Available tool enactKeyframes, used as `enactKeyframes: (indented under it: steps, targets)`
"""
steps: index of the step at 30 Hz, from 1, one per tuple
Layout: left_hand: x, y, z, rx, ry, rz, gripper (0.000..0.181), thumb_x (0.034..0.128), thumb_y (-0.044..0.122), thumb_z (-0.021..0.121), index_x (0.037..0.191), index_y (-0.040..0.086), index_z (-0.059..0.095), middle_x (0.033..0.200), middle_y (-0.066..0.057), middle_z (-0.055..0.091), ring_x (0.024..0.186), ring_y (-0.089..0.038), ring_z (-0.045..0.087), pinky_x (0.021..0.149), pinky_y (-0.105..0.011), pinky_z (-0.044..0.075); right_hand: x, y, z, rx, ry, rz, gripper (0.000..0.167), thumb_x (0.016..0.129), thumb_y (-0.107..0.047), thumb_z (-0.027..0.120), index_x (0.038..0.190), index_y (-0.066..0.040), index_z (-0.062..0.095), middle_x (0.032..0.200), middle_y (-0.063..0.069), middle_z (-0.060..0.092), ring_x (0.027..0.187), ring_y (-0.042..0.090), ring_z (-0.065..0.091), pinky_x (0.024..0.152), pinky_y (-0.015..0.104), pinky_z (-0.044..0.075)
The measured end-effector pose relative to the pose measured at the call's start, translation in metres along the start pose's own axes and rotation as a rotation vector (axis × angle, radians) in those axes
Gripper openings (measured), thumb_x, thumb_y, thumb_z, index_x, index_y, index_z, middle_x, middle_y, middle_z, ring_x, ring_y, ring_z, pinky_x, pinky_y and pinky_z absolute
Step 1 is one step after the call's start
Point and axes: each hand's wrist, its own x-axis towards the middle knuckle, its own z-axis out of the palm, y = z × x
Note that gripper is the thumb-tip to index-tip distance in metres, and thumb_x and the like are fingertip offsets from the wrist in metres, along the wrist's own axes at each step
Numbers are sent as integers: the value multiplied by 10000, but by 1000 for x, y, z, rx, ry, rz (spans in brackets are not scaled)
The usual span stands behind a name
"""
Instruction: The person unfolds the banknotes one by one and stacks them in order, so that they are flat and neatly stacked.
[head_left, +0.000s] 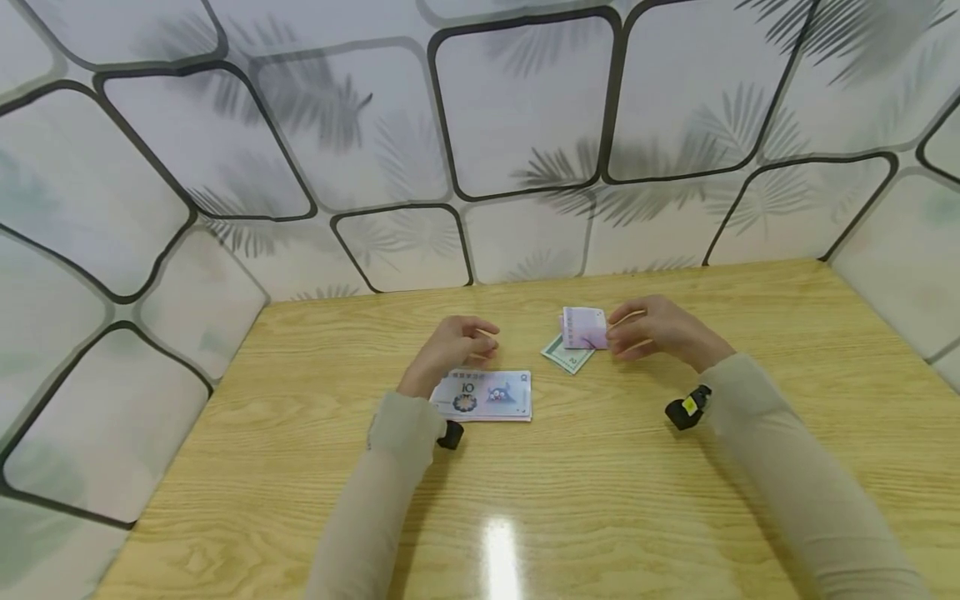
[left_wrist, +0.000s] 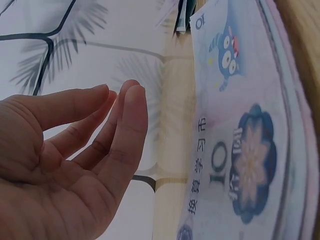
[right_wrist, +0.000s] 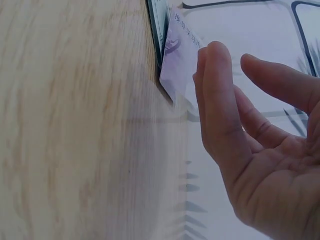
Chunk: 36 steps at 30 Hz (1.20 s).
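A stack of play-money notes [head_left: 491, 393], its top one marked 10 with a blue cartoon figure, lies flat on the table. Just beyond it hovers my left hand [head_left: 453, 343], fingers loosely bent and nothing between them. Farther right, a folded purple play note [head_left: 583, 327] lies partly over a green note [head_left: 567, 357]. My right hand [head_left: 651, 328] is at the purple note's right edge, its thumb and fingers apart in the right wrist view. Whether a fingertip touches that note I cannot tell. The left wrist view shows the stack [left_wrist: 250, 150] close up, beside the hand.
The wooden table [head_left: 570, 508] runs back to a wall panel [head_left: 525, 108] with a stone-and-leaf pattern, which also stands at the left and right sides. A black wrist camera [head_left: 686, 408] hangs below the right cuff, another [head_left: 451, 435] beside the left cuff.
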Motion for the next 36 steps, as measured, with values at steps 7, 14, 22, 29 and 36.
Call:
enactKeyframes:
  steps: [7,14,22,29,36]
  targets:
    - [9,3,8,0,-21,16,300,1016,-15,565,1301,-100,605,1097,-212,678,1003,-340,689,876,-394,599,2,1,-5,6,13,22,433,978,-29,645,1303,168,438,983,115,688,834,179,701,802,350,618]
    - [19,6,18,-23,-27,-6,289,1014,-20,570,1291,-90,614,1076,-194,686,980,-314,696,844,-357,608,3,4,-9,19,19,35,427,991,-17,620,1314,176,418,952,95,709,824,171,701,781,349,622]
    - [26,9,28,-49,-36,-31,294,1012,-17,580,1297,-80,614,1103,-208,687,931,-241,691,832,-327,608,5,6,-12,7,30,60,454,1001,-33,618,1345,168,400,927,72,709,826,157,700,773,340,622]
    - [33,13,38,-76,-38,-44,293,1011,-30,571,1297,-83,612,1126,-223,686,859,-179,667,845,-330,605,8,7,-14,16,41,87,486,1001,-35,618,1370,166,374,929,88,716,813,151,700,763,328,622]
    - [42,12,50,-102,-48,-40,289,997,-45,584,1277,-109,616,1033,-196,689,822,-178,661,829,-324,609,12,9,-13,38,52,105,486,996,-22,621,1372,164,377,942,116,704,805,169,707,770,334,623]
